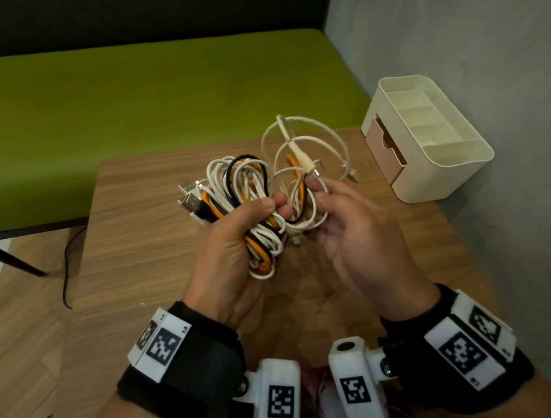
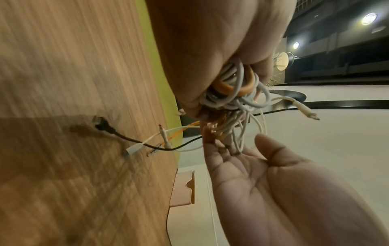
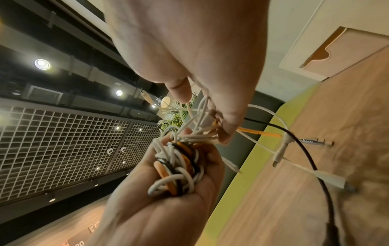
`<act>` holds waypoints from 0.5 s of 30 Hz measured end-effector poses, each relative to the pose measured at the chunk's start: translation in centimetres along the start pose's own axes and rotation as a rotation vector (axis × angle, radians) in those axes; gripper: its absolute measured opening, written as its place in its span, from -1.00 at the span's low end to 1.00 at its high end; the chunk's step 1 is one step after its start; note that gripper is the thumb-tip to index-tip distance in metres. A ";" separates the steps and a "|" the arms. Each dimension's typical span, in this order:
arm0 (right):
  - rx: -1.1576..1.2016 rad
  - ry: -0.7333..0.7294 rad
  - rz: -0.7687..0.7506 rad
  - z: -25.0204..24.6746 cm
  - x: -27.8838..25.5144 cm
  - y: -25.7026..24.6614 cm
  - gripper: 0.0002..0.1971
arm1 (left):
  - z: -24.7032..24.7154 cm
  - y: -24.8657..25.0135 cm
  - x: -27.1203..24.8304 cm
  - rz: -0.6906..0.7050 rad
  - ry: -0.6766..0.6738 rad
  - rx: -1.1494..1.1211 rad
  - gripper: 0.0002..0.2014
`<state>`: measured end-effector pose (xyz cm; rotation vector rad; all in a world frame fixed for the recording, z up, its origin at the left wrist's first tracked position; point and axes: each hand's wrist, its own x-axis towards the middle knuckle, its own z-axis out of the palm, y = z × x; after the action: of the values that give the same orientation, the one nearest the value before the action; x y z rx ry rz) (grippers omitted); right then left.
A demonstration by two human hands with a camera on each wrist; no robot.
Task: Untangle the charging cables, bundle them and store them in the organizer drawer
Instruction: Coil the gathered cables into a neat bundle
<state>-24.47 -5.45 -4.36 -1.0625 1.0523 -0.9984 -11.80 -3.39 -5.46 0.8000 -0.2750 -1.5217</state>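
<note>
Wooden table [image 1: 144,253] is lying under both hands at frame centre. Left hand [image 1: 235,259] is clenching the cable bundle [image 1: 250,204]; right hand [image 1: 352,222], nearer the organizer [image 1: 457,166] at right, is pinching a loose white cable [image 1: 308,146] looping upward from the bundle.

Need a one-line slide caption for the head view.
Left hand grips tangled cables; right hand pinches a white loop.

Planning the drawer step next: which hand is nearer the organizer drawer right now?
Right. The right hand is mid-table, pinching white cable loops, on the side where the organizer drawer sits by the wall. The left hand grips the cable bundle farther away.
</note>
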 end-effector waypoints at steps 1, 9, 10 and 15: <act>0.050 -0.008 0.022 0.0 0.0 0.0 -0.72 | 0.1 0.1 -0.1 0.002 -0.002 -0.019 -0.86; 0.294 0.045 0.034 -1.2 0.0 0.4 -0.73 | 0.3 0.7 -0.5 -0.029 -0.070 -0.048 -0.82; 0.308 0.066 0.028 -1.1 0.1 0.2 -0.71 | 0.2 0.7 -0.5 -0.036 -0.083 -0.037 -0.81; 0.360 0.111 -0.013 -1.4 0.3 -0.4 -0.64 | 0.1 0.4 -0.6 -0.083 -0.102 0.084 -0.84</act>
<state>-25.80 -6.02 -4.25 -0.7271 0.9111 -1.2159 -11.53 -2.93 -4.97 0.8095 -0.3877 -1.6401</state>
